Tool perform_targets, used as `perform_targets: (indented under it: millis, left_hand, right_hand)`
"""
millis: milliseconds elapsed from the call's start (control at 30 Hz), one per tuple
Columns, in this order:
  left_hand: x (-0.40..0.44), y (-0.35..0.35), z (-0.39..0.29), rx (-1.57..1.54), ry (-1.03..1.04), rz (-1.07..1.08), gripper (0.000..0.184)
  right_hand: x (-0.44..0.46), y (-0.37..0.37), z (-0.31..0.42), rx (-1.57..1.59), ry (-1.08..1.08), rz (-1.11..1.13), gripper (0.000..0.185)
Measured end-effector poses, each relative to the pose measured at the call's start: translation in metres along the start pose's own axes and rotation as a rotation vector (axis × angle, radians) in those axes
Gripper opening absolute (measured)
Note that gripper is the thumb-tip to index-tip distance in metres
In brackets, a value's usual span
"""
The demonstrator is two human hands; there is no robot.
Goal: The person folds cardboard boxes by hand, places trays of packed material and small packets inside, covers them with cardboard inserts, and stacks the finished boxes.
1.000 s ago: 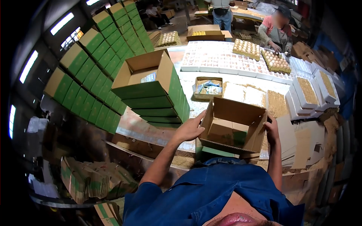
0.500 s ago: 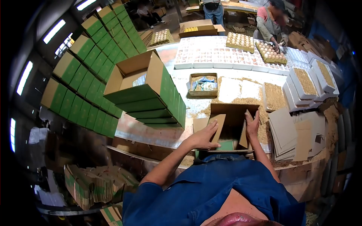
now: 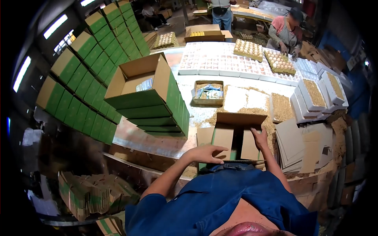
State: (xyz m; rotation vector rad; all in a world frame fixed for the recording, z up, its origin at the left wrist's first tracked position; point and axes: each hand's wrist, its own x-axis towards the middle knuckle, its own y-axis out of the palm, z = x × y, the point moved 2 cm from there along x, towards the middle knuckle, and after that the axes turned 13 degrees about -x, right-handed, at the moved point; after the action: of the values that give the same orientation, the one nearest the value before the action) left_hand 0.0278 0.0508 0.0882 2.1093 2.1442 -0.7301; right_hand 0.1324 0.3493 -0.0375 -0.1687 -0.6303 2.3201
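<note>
An open cardboard box (image 3: 241, 118) stands right in front of my body, its far flap upright. Its left flap (image 3: 223, 138) and right flap (image 3: 248, 145) lie folded inward, with a dark gap between them. My left hand (image 3: 206, 153) rests at the near left edge of the box, thumb and fingers apart, holding nothing. At the right side of the box is my right hand (image 3: 260, 138), touching the right flap's outer edge with its fingers stretched out. Flat grey cardboard sheets (image 3: 293, 143) lie to the right of it.
Green boxes (image 3: 151, 114) are stacked at left, the top one open. A small tray with blue-white packets (image 3: 208, 93) sits ahead. Egg trays (image 3: 248, 49), white foam trays (image 3: 226, 72) and husk-filled blocks (image 3: 315, 88) stand farther back. A co-worker (image 3: 285, 33) stands behind the eggs.
Both side flaps have come down inward over the box opening. My left hand has shifted left and down off its flap; my right hand has moved slightly down. The co-worker's hands have left the eggs.
</note>
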Motion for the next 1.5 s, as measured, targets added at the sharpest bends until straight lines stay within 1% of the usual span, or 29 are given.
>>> perform_targets:
  millis: [100,133,200,233,300,333,367,400,533,600,633,667,733,767,800,833,867,933,1000,1033,1067,1133,1200,1233,1267,1333,1400,1467,1500]
  left_hand:
    - [0.001,0.001,-0.001,0.031,-0.012,-0.063,0.064]
    - [0.003,0.002,-0.002,-0.008,-0.010,-0.178,0.053]
    - [0.012,0.004,0.012,0.068,0.051,-0.454,0.051]
    - [0.016,0.009,0.016,0.072,0.052,-0.451,0.051]
    - [0.017,0.013,0.018,0.109,0.258,-0.775,0.055]
    - [0.018,0.014,0.026,0.115,0.258,-0.769,0.055]
    - [0.018,0.017,0.040,-0.057,0.229,-0.715,0.046]
    - [0.016,0.019,0.049,-0.225,0.198,-0.658,0.041]
    - [0.008,0.007,0.023,-0.088,0.181,-0.579,0.038]
    - [0.017,0.001,0.006,0.062,-0.011,-0.659,0.038]
    - [0.027,0.001,0.016,0.171,-0.017,-0.879,0.041]
    - [0.036,0.001,0.027,0.099,-0.006,-0.940,0.046]
    - [0.048,0.008,0.040,0.284,0.117,-1.027,0.060]
    - [0.059,0.006,0.057,0.147,0.142,-0.994,0.077]
    - [0.062,0.006,0.060,0.148,0.146,-0.992,0.077]
    - [0.064,0.008,0.064,0.013,0.147,-1.000,0.081]
    - [0.067,0.008,0.068,-0.121,0.149,-1.007,0.085]
    - [0.069,0.008,0.069,-0.194,0.119,-0.957,0.091]
    - [0.074,0.009,0.081,-0.319,0.174,-0.960,0.095]
    - [0.077,0.008,0.083,-0.237,0.191,-0.971,0.097]
    - [0.078,0.010,0.087,-0.236,0.187,-0.965,0.097]
    - [0.076,0.012,0.079,-0.334,0.185,-1.024,0.098]
    - [0.070,0.012,0.068,-0.248,0.244,-1.026,0.094]
    - [0.075,0.010,0.084,-0.173,0.296,-1.002,0.084]
    - [0.073,0.011,0.078,-0.112,0.160,-0.947,0.071]
    - [0.070,0.010,0.071,-0.153,0.197,-0.935,0.062]
    - [0.072,0.008,0.073,-0.088,0.139,-0.942,0.062]
    - [0.077,0.007,0.086,-0.072,0.183,-0.952,0.062]
    - [0.077,0.007,0.087,-0.088,0.183,-0.943,0.062]
  right_hand:
    - [0.003,0.000,-0.010,-0.047,0.005,0.012,0.042]
    - [0.004,-0.001,-0.016,-0.047,0.012,0.009,0.042]
    - [0.010,-0.002,-0.019,-0.017,0.010,0.037,0.045]
    - [0.009,-0.003,-0.018,-0.037,0.024,0.024,0.048]
    - [0.015,-0.005,-0.020,-0.038,0.020,0.055,0.050]
    - [0.023,-0.006,-0.029,-0.043,0.012,0.089,0.051]
    - [0.034,-0.007,-0.043,-0.135,0.047,0.145,0.052]
    - [0.028,-0.020,-0.008,-0.063,0.072,0.242,0.050]
    - [0.026,-0.025,0.018,-0.060,0.018,0.291,0.048]
    - [0.023,-0.026,0.023,-0.060,0.008,0.274,0.048]
    - [0.018,-0.028,0.030,-0.079,0.065,0.287,0.048]
    - [0.013,-0.030,0.033,-0.100,0.121,0.302,0.048]
    - [0.017,-0.021,0.009,-0.011,0.074,0.308,0.047]
    - [0.022,-0.020,-0.001,-0.026,0.051,0.296,0.047]
    - [0.022,-0.022,0.001,-0.045,0.031,0.286,0.047]
    - [0.029,-0.029,0.004,-0.112,-0.060,0.306,0.048]
    - [0.037,-0.033,0.007,0.023,-0.008,0.344,0.050]
    - [0.042,-0.049,0.060,0.022,-0.234,0.082,0.050]
    - [0.045,-0.049,0.090,0.174,-0.231,0.147,0.049]
    - [0.040,-0.046,0.096,0.103,-0.219,0.205,0.046]
    - [0.030,-0.042,0.095,-0.142,-0.220,0.093,0.039]
    - [-0.002,-0.035,0.091,-0.362,-0.349,-0.107,0.029]
    - [-0.029,-0.027,0.063,-0.215,-0.182,0.055,0.022]
    - [-0.042,-0.014,0.036,-0.160,-0.314,0.043,0.015]
    - [-0.063,-0.011,0.038,-0.212,-0.489,-0.050,0.012]
    - [-0.076,-0.018,0.042,-0.220,-0.486,-0.003,0.017]
    - [-0.065,-0.032,0.024,0.060,-0.088,0.078,0.026]
    - [-0.064,-0.058,0.016,-0.095,-0.231,-0.077,0.042]
    - [-0.067,-0.062,0.001,-0.195,-0.200,0.017,0.049]
